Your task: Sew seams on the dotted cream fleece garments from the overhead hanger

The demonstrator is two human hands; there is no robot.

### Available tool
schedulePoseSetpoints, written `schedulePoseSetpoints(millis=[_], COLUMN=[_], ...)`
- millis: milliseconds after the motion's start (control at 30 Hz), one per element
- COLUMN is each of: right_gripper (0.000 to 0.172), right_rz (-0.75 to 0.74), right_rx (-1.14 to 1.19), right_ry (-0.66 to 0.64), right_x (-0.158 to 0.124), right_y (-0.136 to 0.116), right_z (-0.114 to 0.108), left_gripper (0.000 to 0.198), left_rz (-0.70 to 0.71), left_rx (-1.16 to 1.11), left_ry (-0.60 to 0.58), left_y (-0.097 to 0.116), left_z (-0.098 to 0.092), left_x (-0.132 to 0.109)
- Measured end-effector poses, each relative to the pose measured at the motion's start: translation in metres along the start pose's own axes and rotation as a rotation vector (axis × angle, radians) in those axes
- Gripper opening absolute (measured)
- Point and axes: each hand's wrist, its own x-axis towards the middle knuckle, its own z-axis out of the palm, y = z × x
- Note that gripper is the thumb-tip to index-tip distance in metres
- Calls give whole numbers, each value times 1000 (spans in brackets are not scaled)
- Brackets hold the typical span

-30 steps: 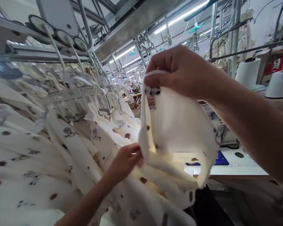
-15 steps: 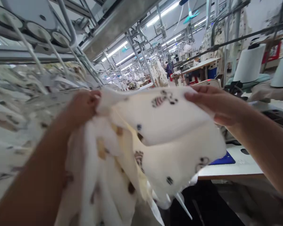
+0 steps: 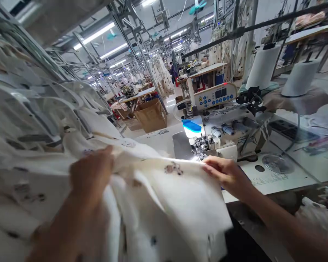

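Observation:
A cream printed fabric piece [image 3: 177,193] with small dark animal figures hangs stretched between my hands. My left hand [image 3: 91,171], smeared by motion, is closed on its gathered left part. At the upper right edge my right hand [image 3: 224,173] pinches the cloth between thumb and fingers. Just beyond that hand stands an overlock sewing machine [image 3: 224,123], its needle area lit and a blue piece [image 3: 191,126] above it. The fabric's lower folds overlap, and its bottom left runs into other pale cloth.
Hangers [image 3: 41,116] with pale garments crowd the left side. White thread cones [image 3: 264,67] stand at the right behind the machine. A cardboard box [image 3: 151,114] sits on the floor ahead. A metal rail [image 3: 257,25] crosses the upper right.
The view has turned to the right, bringing the sewing machine and its control panel into sight. Both hands have lowered with the fabric, which now hangs below the machine's needle area.

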Motion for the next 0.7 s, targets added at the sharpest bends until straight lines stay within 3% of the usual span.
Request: schedulePoseSetpoints(millis=[100,167,233,300,533,633,700], right_gripper=[21,19,18,17,15,18,23], right_rz=[65,137,148,146,133,-10,-148], right_rx=[-250,-300,-317,-364,-602,-574,-406], right_ry=[203,271,312,354,495,596,617], right_x=[16,21,22,24,38,24,13], right_y=[27,40,46,47,55,51,36], right_z=[19,23,23,21,18,14,14], left_gripper=[40,42,47,49,39,30,29], left_rz=[160,503,712,752,613,516,425], left_rx=[122,39,-11,-38,-389,-793,-1055], left_ry=[-62,-204,-300,-321,-359,-363,-297], left_y=[65,99,117,121,109,93,75], left_z=[42,66,83,93,104,93,74], left_x=[-19,-35,-46,-49,-29,-18,-12])
